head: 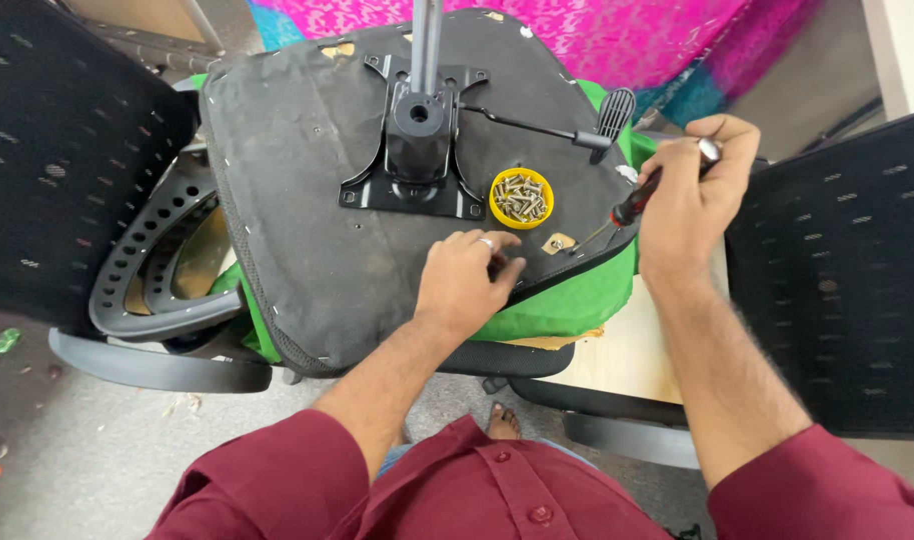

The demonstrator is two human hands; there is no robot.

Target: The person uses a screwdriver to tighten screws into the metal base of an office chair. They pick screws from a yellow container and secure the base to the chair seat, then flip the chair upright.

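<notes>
An upturned chair seat with a black fabric underside and green cushion lies in front of me. A black metal mechanism plate with a lever is fixed to it. My right hand grips a screwdriver with a red and black handle, its tip at a screw near the seat's right edge. My left hand rests on the seat edge, fingers pressing beside that spot. A yellow cap holding several screws sits on the seat.
A black mesh chair back stands at the left with a plastic armrest frame. Another black mesh panel is at the right. A wooden board lies under the seat. Pink cloth lies beyond.
</notes>
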